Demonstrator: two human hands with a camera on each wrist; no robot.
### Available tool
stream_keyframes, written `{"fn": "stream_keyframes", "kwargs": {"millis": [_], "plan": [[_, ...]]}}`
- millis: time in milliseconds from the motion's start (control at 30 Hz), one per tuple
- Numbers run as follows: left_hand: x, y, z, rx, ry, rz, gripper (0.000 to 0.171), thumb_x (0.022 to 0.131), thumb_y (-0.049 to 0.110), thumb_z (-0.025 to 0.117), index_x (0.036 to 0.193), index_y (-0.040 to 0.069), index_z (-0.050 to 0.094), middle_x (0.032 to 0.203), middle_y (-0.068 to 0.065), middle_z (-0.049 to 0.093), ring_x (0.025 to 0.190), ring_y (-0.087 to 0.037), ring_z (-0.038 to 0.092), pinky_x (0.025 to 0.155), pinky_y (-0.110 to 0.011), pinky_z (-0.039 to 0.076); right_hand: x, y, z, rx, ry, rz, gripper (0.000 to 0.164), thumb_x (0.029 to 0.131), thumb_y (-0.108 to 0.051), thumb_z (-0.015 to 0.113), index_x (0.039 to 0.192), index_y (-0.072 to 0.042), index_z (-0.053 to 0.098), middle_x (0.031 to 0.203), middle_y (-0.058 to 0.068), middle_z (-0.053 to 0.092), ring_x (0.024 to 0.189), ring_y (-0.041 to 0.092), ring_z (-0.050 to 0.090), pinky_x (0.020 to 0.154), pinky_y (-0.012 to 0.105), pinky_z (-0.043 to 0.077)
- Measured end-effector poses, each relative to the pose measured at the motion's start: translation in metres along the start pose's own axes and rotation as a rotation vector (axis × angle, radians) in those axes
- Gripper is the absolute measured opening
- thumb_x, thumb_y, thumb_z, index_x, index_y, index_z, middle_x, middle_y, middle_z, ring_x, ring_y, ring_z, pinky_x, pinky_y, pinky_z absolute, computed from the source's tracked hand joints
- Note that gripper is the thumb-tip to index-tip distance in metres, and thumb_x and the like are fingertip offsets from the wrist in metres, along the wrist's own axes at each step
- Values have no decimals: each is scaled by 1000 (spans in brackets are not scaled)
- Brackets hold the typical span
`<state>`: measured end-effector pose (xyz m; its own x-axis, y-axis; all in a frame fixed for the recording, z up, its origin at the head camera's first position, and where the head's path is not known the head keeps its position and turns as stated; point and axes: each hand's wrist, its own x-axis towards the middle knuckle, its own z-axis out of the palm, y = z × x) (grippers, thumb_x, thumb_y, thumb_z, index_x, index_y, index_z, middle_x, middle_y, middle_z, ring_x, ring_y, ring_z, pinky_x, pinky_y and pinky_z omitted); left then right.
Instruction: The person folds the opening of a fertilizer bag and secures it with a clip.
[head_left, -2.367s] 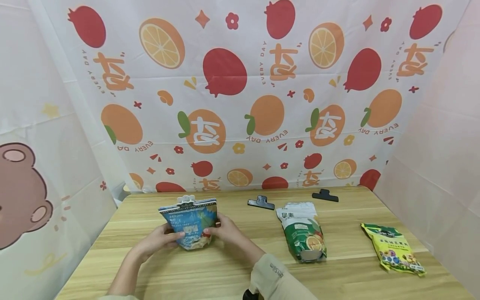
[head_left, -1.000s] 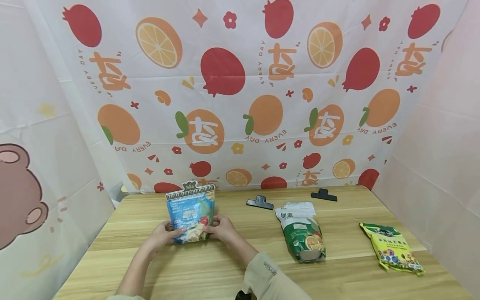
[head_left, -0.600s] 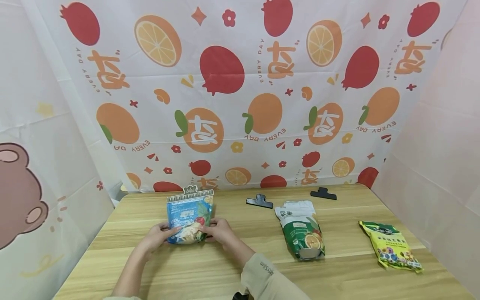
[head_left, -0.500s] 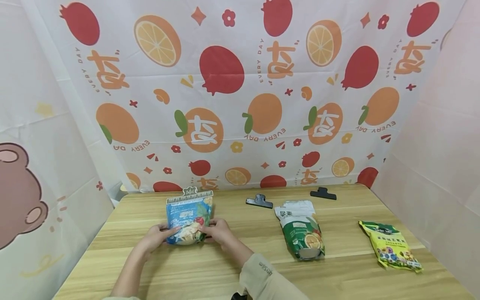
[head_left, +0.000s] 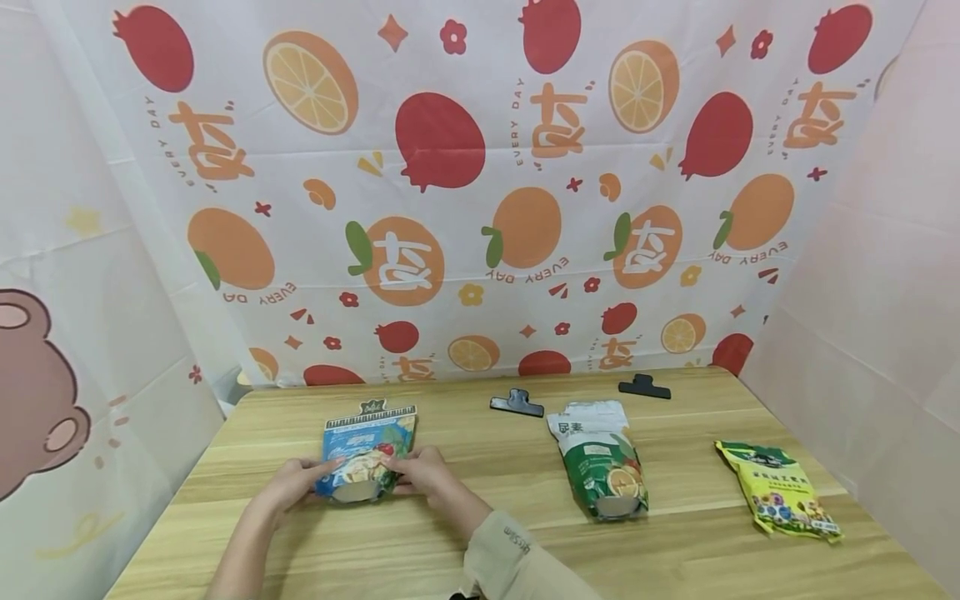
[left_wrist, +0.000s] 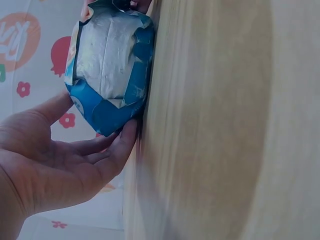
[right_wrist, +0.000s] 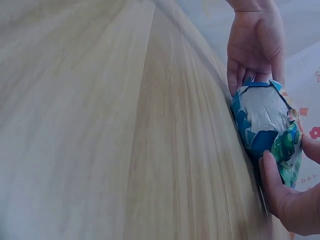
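Observation:
A blue food bag [head_left: 363, 442] lies tilted back at the left of the table, its pale underside turned toward me. Across its top edge sits a wide bag clip [head_left: 372, 412] with a ruler-like pattern. My left hand [head_left: 292, 483] holds the bag's left side, thumb on the front. On the opposite side my right hand [head_left: 427, 473] grips it with the thumb in front too. In the left wrist view, the left fingers [left_wrist: 122, 145] reach under the bag's lower edge, close by the tabletop. The right wrist view has both hands around the bag's bottom end.
Two black clips [head_left: 517, 402] lie toward the back of the wooden table [head_left: 390, 558]. A green and white bag [head_left: 600, 467] lies right of centre, and a yellow bag [head_left: 780, 492] farther right. A fruit-print cloth [head_left: 510, 250] hangs behind the table.
First tipped with its top toward me, the blue bag swung upright, then leaned back and came down slightly left. Both hands moved with it, keeping their hold. Other things stayed put.

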<state>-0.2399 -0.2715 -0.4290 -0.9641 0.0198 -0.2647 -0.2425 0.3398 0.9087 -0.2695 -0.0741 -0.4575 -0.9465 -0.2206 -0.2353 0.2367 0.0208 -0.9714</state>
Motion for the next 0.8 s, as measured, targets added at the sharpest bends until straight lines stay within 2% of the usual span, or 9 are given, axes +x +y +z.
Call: {"fn": "stream_keyframes", "kwargs": {"millis": [267,500,800], "plan": [[-5,0,-6,38,34,-22,63,94,22,51,123,-29,29,80,-3,57,64,-10,51,60,-22,47,1,-1,10,66,4,20,19,83,-5,68,90,6,55,82,12,56,70,20,58,65,29,53],[-4,-2,-12,2,33,-33,67,94,25,52,127,-27,23,94,-13,56,72,-12,53,68,-28,50,1,-3,17,70,3,40,16,84,-6,66,89,7,59,80,12,59,70,19,60,65,27,53],[-6,-2,-19,-13,25,-42,69,94,25,51,127,-28,21,94,-13,58,75,-11,55,72,-30,50,2,-2,26,97,22,49,19,82,-6,69,90,6,56,83,11,55,72,21,58,65,29,53]]}}
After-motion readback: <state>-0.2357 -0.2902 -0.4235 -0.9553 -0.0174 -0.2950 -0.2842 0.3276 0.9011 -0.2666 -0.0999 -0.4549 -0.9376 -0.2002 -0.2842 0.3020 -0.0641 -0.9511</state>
